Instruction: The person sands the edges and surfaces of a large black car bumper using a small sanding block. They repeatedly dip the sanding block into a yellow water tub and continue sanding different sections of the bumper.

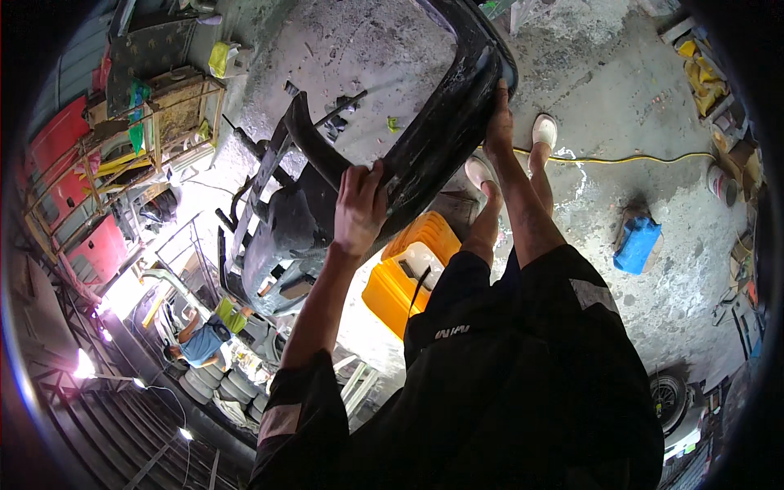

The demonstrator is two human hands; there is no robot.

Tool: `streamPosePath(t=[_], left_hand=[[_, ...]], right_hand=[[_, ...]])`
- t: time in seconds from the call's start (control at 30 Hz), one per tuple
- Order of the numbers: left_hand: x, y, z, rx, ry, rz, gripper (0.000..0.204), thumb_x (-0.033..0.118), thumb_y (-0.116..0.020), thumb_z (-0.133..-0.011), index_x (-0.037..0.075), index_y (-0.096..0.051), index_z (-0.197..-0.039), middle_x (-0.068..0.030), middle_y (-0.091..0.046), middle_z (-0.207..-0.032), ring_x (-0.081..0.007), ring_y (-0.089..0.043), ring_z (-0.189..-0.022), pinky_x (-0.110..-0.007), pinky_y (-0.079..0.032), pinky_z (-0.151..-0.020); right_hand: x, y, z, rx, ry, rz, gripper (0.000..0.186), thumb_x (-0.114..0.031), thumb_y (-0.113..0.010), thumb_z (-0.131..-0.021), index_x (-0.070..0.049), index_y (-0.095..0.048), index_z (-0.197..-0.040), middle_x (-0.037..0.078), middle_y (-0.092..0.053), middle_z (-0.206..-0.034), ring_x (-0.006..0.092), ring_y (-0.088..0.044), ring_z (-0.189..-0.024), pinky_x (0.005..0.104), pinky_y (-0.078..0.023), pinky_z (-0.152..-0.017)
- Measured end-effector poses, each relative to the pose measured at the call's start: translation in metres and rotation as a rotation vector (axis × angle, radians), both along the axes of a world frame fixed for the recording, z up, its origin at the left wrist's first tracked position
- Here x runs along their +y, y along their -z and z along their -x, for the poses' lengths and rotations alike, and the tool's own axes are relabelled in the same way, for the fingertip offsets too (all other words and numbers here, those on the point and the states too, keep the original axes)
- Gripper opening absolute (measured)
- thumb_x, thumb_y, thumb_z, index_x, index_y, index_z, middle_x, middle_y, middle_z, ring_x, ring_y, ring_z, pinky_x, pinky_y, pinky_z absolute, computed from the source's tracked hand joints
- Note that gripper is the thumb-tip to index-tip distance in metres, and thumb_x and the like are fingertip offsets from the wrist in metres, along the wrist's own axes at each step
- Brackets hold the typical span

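Note:
A large black plastic car bumper (433, 122) with a scuffed, streaky surface stretches diagonally across the middle and top of the view. My left hand (359, 204) has its fingers curled over the bumper's near edge at the centre. Higher up and to the right, my right hand (500, 122) grips the outer edge, fingers partly hidden behind it. Beneath the bumper sits a yellow plastic container (380, 296). My feet (545, 129) in pale clogs stand on the stained concrete floor just right of the bumper.
A yellow cord (629, 159) crosses the floor beside a blue object (637, 245). At left stand a rusty rack (122, 163) and red panels (65, 147); another person (200, 339) is lower left among stacked tyres (204, 384). A wheel (668, 400) is lower right, clutter lines the right rim.

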State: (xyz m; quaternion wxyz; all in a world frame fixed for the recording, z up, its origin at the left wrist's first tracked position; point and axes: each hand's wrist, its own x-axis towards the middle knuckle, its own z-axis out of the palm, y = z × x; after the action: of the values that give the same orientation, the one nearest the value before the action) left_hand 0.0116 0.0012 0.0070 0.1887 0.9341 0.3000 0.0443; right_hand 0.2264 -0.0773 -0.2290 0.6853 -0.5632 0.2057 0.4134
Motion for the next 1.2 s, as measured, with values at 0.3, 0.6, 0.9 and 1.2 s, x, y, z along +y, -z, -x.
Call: streamPosePath(t=[0.3, 0.6, 0.9, 1.2], left_hand=[[0.017, 0.029, -0.084, -0.056, 0.068, -0.020, 0.042, 0.003, -0.072, -0.087, 0.002, -0.065, -0.128, -0.0194, -0.058, -0.108, -0.0367, -0.063, -0.098, -0.044, -0.056, -0.084], [0.024, 0.046, -0.146, -0.110, 0.126, -0.118, 0.034, 0.009, -0.070, -0.089, -0.001, -0.065, -0.122, -0.0202, -0.056, -0.103, -0.0367, -0.060, -0.097, -0.046, -0.053, -0.085], [-0.003, 0.013, -0.036, 0.036, 0.043, -0.072, 0.047, -0.003, -0.069, -0.083, 0.001, -0.066, -0.130, -0.0184, -0.058, -0.104, -0.0352, -0.062, -0.096, -0.043, -0.056, -0.086], [-0.001, 0.020, -0.069, 0.040, 0.077, -0.149, 0.038, 0.006, -0.070, -0.093, 0.002, -0.064, -0.130, -0.0214, -0.061, -0.103, -0.0407, -0.058, -0.099, -0.051, -0.051, -0.088]], right_hand=[[-0.001, -0.001, 0.004, 0.060, -0.013, -0.056, 0.088, -0.069, -0.055, -0.098, 0.014, -0.067, -0.124, 0.021, -0.072, -0.115, 0.0278, -0.066, -0.105, 0.0370, -0.048, -0.101], [0.000, -0.003, 0.003, -0.002, -0.003, -0.035, 0.081, -0.064, -0.058, -0.098, 0.012, -0.067, -0.125, 0.023, -0.072, -0.117, 0.0272, -0.066, -0.108, 0.0357, -0.047, -0.103], [-0.001, 0.002, 0.005, -0.068, -0.020, -0.028, 0.051, -0.042, -0.050, -0.109, -0.002, -0.064, -0.137, 0.027, -0.071, -0.112, 0.0270, -0.068, -0.106, 0.0396, -0.051, -0.097], [0.005, -0.032, 0.004, 0.101, 0.143, -0.027, 0.076, -0.058, -0.072, -0.090, 0.009, -0.065, -0.127, 0.020, -0.069, -0.114, 0.0237, -0.063, -0.106, 0.0378, -0.047, -0.100]])
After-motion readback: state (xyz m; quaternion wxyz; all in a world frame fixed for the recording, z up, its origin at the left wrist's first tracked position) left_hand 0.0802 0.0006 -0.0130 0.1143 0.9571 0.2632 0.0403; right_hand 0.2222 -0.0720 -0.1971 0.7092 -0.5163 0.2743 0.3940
